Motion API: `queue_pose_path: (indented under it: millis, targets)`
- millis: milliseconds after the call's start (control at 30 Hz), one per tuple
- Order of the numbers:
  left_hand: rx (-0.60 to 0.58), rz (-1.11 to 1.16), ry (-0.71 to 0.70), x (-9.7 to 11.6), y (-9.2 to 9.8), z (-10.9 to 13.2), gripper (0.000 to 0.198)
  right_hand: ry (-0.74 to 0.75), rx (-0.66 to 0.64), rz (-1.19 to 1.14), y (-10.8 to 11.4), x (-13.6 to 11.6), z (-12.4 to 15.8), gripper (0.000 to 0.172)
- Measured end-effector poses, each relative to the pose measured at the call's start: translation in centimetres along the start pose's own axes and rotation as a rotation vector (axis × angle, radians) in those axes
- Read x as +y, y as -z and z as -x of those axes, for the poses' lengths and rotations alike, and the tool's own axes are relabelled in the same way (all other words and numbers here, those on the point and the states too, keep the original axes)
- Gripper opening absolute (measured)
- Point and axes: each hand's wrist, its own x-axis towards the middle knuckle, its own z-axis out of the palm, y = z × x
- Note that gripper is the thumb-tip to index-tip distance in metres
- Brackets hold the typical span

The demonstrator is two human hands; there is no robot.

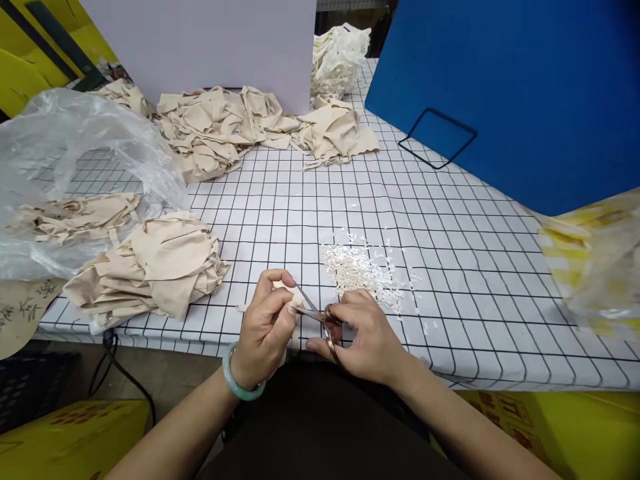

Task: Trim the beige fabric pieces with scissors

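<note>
My left hand (267, 323), with a green bangle (235, 380) at the wrist, pinches a small piece of beige fabric (287, 290), most of it hidden behind the fingers. In my right hand (367, 333) is a pair of scissors (316, 313), its fingers through the handles. The blades are spread and point left, right at the fabric and my left fingertips. Just beyond my right hand lies a heap of tiny white clippings (357, 267). A stack of beige fabric pieces (167, 260) rests left of my left hand.
A clear plastic bag (155, 167) with beige pieces lies at the left. More beige fabric (215, 127) is piled at the back, below a pale lilac panel (215, 47). A blue board (510, 87) and a black wire frame (437, 138) stand back right. Yellow boxes (575, 427) sit beneath the table.
</note>
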Motion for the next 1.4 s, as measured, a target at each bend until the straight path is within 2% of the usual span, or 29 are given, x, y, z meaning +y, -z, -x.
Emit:
queue_pose_path:
  millis: [400, 800, 1033, 1133, 1233, 1333, 1400]
  targets:
    - [-0.019, -0.014, -0.024, -0.5, -0.3, 0.3, 0.022, 0.027, 0.038, 0.033, -0.2, -0.3, -0.3, 0.048]
    - [-0.047, -0.004, -0.029, -0.4, -0.7, 0.2, 0.024, -0.014, 0.038, -0.023, -0.6, -0.3, -0.3, 0.05]
    - [-0.134, -0.015, -0.048, -0.7, -1.8, -0.7, 0.023, -0.031, 0.139, 0.059, -0.4, 1.0, 1.2, 0.054]
    - [-0.192, -0.006, -0.02, -0.9, -3.0, -1.3, 0.022, -0.107, 0.175, 0.093, -0.3, 1.8, 2.2, 0.057]
    - [-0.231, 0.008, 0.024, -0.9, -3.6, -2.0, 0.023, -0.263, 0.174, 0.048, 0.6, 2.6, 3.0, 0.058]
    - [-0.287, -0.053, 0.048, -1.1, -2.2, -2.4, 0.028, -0.412, 0.16, -0.012, 2.5, 3.1, 3.2, 0.045]
    - [-0.269, -0.228, 0.048, -1.5, -0.3, -1.8, 0.024, -0.448, 0.145, -0.037, 3.5, 3.1, 3.0, 0.048]
